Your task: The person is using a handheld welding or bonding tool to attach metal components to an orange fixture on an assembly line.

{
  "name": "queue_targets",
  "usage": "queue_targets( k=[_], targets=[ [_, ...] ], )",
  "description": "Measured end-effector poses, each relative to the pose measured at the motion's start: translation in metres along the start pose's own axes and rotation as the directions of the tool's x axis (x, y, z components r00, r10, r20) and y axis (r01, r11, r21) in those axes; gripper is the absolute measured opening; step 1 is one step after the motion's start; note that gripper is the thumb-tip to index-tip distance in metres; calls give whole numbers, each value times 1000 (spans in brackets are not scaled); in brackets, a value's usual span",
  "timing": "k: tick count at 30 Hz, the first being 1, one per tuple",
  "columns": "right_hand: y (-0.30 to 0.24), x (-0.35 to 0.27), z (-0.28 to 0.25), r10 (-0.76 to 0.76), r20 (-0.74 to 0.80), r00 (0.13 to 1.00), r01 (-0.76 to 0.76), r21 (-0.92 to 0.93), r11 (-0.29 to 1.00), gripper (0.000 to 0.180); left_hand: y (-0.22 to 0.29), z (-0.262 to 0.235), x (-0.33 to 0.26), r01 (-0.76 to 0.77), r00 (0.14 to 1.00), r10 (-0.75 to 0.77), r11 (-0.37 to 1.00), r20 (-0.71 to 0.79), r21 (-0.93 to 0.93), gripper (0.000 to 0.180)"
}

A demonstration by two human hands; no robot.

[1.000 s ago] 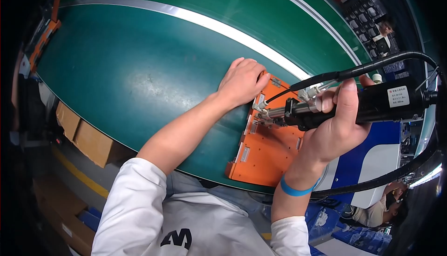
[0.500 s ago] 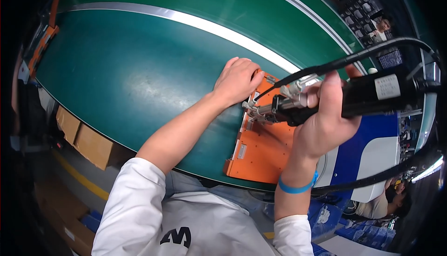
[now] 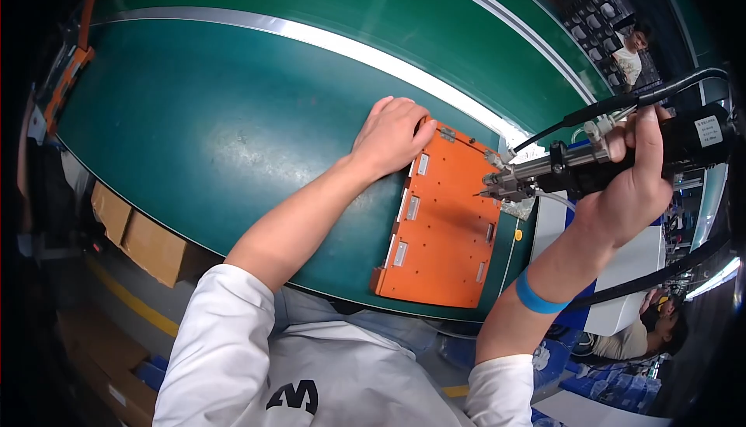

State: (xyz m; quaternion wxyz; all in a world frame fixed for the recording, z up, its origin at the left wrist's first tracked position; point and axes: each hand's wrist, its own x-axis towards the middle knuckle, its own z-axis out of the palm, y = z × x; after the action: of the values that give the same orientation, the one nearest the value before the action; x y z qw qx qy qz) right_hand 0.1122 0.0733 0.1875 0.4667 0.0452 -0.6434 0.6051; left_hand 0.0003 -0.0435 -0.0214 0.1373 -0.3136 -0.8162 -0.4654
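Note:
An orange rectangular panel (image 3: pixel 447 221) with small holes and metal hinge-like plates along its edges lies on the green work table. Its far left corner is gripped by my left hand (image 3: pixel 392 138), thumb against the edge and fingers curled down beside it. In my right hand (image 3: pixel 633 170) is a black powered screwdriver (image 3: pixel 579 169) with a metal nose and a cable or hose, held nearly level. The thin tip points left, above the panel's right side; whether it touches is hard to tell. A blue band circles my right wrist.
Beyond the table (image 3: pixel 194 116) runs a metal rail (image 3: pixel 350 48) beside another green surface. Cardboard boxes (image 3: pixel 148 240) stand below at left. A black cable (image 3: pixel 668 271) loops at right. Two people are in the background: one far right (image 3: pixel 628 62), one lower right (image 3: pixel 622 341).
My right hand has drawn the screwdriver right, from the panel's left edge to its right side, uncovering most of the panel. My left hand has stayed at the corner.

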Motion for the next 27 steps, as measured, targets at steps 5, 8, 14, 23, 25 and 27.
queue_targets(
  k=[5,8,14,23,25,27],
  targets=[
    [-5,4,3,-53,-37,998,51,-42,998,17,0,1,0,-9,1000,9,1000,-19,-5,25],
    [-6,5,2,-100,-62,993,94,-87,992,16,2,-1,1,10,1000,-10,1000,11,-15,25],
    [-6,7,-2,-96,-25,995,95,-44,995,16,0,0,0,-2,1000,2,1000,0,-4,25],
    [-3,4,8,-68,-32,997,66,-65,996,13,1,-2,1,8,1000,-7,1000,12,-11,25],
    [1,1,14,-59,-24,998,57,-62,996,12,2,-1,0,13,1000,-13,1000,11,-10,25],
    [8,-6,24,-82,-41,996,81,-29,996,11,2,0,0,13,1000,-13,1000,8,-12,24]
  ],
)
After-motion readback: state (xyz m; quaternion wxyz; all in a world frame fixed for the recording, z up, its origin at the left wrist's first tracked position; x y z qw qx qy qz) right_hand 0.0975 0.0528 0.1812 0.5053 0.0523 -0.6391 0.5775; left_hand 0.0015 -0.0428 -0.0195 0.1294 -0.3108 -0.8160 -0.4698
